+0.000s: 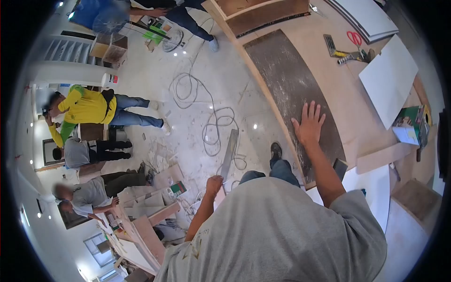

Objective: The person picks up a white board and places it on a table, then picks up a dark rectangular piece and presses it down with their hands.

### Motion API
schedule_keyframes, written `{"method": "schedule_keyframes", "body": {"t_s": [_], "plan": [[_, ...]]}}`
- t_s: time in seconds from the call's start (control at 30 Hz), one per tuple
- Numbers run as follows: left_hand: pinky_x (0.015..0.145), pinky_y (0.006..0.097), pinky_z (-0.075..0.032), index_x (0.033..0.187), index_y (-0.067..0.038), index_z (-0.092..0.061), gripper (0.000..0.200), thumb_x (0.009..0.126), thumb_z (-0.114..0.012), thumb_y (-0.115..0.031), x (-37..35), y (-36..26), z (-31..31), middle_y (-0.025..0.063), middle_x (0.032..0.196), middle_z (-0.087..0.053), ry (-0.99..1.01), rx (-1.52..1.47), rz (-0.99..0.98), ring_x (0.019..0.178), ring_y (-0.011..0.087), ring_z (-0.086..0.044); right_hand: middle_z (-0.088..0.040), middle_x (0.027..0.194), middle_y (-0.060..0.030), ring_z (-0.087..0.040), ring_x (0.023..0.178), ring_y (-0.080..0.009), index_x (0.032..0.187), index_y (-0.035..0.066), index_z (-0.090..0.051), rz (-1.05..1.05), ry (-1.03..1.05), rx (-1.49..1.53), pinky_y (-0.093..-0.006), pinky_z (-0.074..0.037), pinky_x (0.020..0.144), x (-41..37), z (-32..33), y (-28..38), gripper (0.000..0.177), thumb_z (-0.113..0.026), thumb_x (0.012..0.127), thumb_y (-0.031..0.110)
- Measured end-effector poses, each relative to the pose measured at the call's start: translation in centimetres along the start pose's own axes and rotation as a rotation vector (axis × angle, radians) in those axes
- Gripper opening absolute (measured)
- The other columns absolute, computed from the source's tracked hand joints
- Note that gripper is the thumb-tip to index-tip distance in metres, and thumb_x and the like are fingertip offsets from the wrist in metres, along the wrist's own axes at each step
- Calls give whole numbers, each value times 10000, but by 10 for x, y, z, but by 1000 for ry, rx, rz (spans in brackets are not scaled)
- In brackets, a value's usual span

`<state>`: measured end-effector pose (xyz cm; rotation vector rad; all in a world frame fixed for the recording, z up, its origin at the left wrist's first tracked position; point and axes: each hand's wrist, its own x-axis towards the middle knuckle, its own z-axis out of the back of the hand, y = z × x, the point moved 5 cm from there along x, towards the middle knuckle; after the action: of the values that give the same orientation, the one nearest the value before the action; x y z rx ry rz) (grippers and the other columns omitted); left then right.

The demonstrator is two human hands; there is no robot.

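Observation:
My right hand point(309, 123) lies flat, palm down with its fingers spread, on a long, curved brown panel point(282, 66) with pale scuffs. The panel rests along the near edge of a light wooden worktable point(340, 94). Away from the table, at my other side, my left hand point(214, 183) is closed around the lower end of a long, narrow grey strip point(229, 152). That strip extends out over the floor. A small dark block point(339, 168) sits beside the panel, near my right forearm.
Red scissors point(354, 38), a square point(332, 47) and white sheets point(392, 77) lie on the table. A looped cable point(217, 127) crosses the floor. Several people stand nearby, one in a yellow shirt point(91, 105). A wooden workpiece point(145, 237) and a fan point(110, 19) are also present.

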<state>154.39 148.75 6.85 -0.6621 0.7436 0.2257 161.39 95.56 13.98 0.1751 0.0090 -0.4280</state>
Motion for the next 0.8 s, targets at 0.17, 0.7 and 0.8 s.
{"method": "schedule_keyframes", "body": {"t_s": [0.17, 0.7, 0.8], "plan": [[767, 383, -598, 1063, -53, -748, 253, 904, -640, -218, 22, -56, -29, 119, 1016, -759, 226, 680, -602, 843, 276, -736, -146, 1681, -237, -91, 1547, -462, 1596, 9, -260, 23, 112, 29, -672, -92, 1211, -10, 15, 13, 937, -573, 931, 591], [633, 414, -536, 1106, -34, -666, 344, 943, -695, -336, 175, -353, -59, 102, 898, -659, 272, -453, 11, 763, 234, -671, -261, 1647, -210, -147, 1540, -441, 1542, 11, -359, 246, 136, 195, -675, -107, 1207, -48, 4, 21, 885, -690, 843, 443], [618, 438, -535, 1098, -30, -657, 357, 919, -735, -329, 175, -375, -83, 116, 928, -644, 369, -461, 14, 778, 245, -655, -341, 1605, -212, -225, 1515, -424, 1489, 6, -432, 60, -54, 233, -637, -172, 1200, -31, 22, -10, 844, -730, 822, 431]]}}
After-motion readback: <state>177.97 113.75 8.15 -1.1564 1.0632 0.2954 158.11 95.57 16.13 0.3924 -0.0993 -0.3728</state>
